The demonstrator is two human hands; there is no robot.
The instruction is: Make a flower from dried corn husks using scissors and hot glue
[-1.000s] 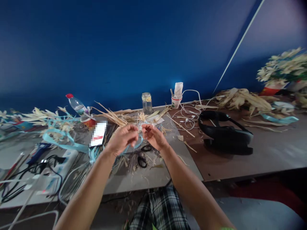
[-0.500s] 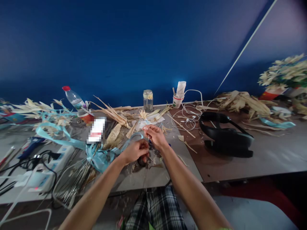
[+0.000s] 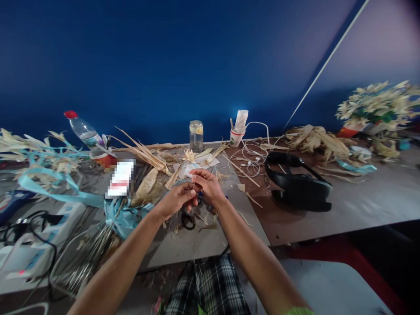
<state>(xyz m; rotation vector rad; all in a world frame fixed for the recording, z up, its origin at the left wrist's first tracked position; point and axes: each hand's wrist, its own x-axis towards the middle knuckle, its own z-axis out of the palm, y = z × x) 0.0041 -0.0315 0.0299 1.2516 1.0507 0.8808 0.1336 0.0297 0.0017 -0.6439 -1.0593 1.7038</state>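
Both my hands meet over the middle of the table, fingers pinched close together. My right hand (image 3: 208, 184) is closed around a thin, pale stem-like strand (image 3: 194, 180), its fingertips at the upper end. Lower on the same strand, the fingers of my left hand (image 3: 179, 199) are pressed together. Just beyond the right fingertips is a small corn husk flower (image 3: 189, 155) with pointed petals; I cannot tell whether it joins the strand. A black ring-shaped item (image 3: 188, 221) lies beneath my hands among husk scraps.
At left are light blue ribbon (image 3: 123, 218), a phone (image 3: 120, 178), a power strip (image 3: 42, 245) and a tilted bottle (image 3: 83, 129). Behind stand a glass jar (image 3: 196, 138) and a paper cup (image 3: 236, 136). A black headset (image 3: 300, 186), white cables and dried husks (image 3: 320, 142) lie right.
My left hand has risen and come closer to my right hand, uncovering the black ring-shaped item. The whole view has shifted, so objects on the table appear further left.
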